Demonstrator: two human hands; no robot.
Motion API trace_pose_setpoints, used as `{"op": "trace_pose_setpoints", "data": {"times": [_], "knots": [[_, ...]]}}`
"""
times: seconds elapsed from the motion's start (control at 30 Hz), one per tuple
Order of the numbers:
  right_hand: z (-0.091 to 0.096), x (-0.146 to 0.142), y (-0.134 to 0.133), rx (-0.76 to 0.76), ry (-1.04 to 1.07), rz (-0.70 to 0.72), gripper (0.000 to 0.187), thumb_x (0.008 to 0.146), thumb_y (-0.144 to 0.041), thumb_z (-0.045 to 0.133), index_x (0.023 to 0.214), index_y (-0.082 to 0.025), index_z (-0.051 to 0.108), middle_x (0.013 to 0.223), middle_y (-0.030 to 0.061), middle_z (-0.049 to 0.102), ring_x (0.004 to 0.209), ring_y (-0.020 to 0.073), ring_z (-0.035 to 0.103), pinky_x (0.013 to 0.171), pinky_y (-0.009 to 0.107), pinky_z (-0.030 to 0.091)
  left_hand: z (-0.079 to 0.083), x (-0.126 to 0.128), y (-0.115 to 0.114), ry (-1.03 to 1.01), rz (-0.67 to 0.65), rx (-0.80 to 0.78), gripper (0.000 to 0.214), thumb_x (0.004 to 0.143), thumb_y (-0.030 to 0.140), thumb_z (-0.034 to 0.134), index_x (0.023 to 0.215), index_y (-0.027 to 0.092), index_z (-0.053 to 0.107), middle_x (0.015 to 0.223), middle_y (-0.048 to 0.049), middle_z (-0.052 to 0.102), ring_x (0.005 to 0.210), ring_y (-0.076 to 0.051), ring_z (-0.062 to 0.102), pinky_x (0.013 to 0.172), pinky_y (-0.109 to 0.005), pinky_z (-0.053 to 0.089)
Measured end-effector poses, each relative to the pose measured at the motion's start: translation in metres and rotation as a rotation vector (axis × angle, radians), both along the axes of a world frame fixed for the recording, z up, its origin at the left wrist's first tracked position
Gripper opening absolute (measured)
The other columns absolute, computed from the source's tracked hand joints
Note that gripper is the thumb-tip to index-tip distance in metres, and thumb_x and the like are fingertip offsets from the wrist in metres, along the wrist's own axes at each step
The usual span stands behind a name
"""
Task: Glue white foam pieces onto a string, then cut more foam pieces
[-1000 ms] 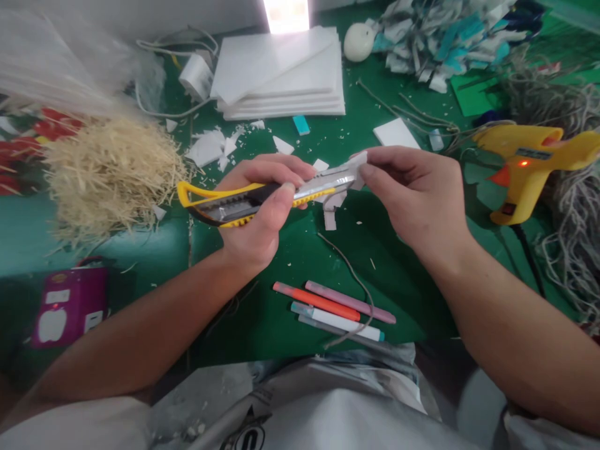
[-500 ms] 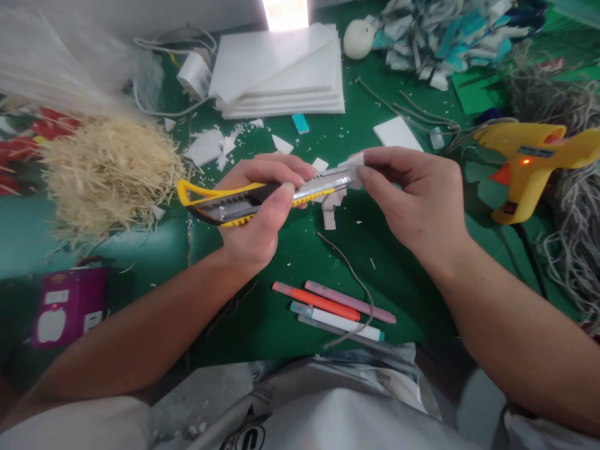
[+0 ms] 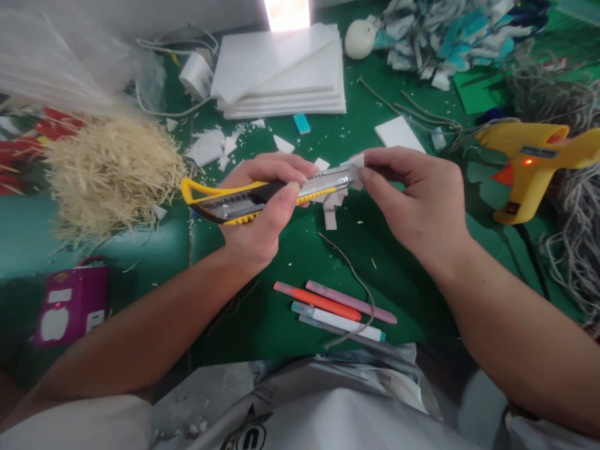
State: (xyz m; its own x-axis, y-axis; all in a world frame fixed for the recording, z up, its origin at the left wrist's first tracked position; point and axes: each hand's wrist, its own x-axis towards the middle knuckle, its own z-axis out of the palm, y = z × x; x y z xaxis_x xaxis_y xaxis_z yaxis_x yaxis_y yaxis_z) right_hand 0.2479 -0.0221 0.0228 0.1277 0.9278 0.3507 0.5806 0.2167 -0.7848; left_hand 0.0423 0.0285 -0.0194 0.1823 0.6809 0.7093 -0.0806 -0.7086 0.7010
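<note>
In the head view, the left hand point(image 3: 260, 215) is closed around the handle of the yellow utility knife point(image 3: 229, 203), thumb on top, blade pointing right. The right hand point(image 3: 415, 200) pinches a small white foam piece point(image 3: 334, 204) against the blade, raised above the middle of the green bench point(image 3: 300, 256); gripping both probably steadies the piece on the edge. A glue gun point(image 3: 529, 165) lies to the right, markers point(image 3: 337, 307) near, and foam sheets point(image 3: 281, 69) far.

The knife point(image 3: 225, 208) is before the foam sheets point(image 3: 281, 69), between straw pile point(image 3: 110, 172) and glue gun point(image 3: 529, 169).
</note>
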Motion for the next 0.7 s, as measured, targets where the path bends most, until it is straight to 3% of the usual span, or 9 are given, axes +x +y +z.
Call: {"op": "trace_pose_setpoints", "data": {"times": [0.23, 0.37, 0.7], "knots": [[-0.0035, 0.0033, 0.0012, 0.068, -0.078, 0.031, 0.016, 0.094, -0.019, 0.069, 0.097, -0.026, 0.083, 0.089, -0.0006, 0.083, 0.078, 0.0172, 0.077, 0.075, 0.031, 0.066, 0.0065, 0.0023, -0.0014, -0.109, -0.047, -0.052, 0.017, 0.1, 0.041, 0.074, 0.097, 0.025, 0.08, 0.099, -0.0016, 0.08, 0.092, -0.018, 0.078, 0.088, -0.033, 0.069], [-0.0041, 0.004, 0.0005, 0.069, -0.084, 0.029, 0.015, 0.095, -0.02, 0.07, 0.097, -0.026, 0.083, 0.089, -0.0001, 0.082, 0.079, 0.018, 0.076, 0.078, 0.034, 0.066, 0.0071, 0.0006, -0.0018, -0.09, -0.04, -0.067, 0.017, 0.098, 0.044, 0.077, 0.095, 0.027, 0.08, 0.099, -0.0002, 0.08, 0.09, -0.018, 0.078, 0.088, -0.034, 0.07], [-0.0041, 0.0024, 0.0021, -0.023, 0.081, 0.044, 0.017, 0.092, -0.015, 0.071, 0.094, -0.024, 0.085, 0.085, -0.0026, 0.082, 0.076, 0.0164, 0.076, 0.071, 0.03, 0.064, 0.0091, -0.0003, -0.0049, -0.063, -0.003, -0.085, 0.015, 0.099, 0.044, 0.075, 0.096, 0.031, 0.081, 0.099, 0.0001, 0.08, 0.088, -0.019, 0.077, 0.08, -0.035, 0.069]]}}
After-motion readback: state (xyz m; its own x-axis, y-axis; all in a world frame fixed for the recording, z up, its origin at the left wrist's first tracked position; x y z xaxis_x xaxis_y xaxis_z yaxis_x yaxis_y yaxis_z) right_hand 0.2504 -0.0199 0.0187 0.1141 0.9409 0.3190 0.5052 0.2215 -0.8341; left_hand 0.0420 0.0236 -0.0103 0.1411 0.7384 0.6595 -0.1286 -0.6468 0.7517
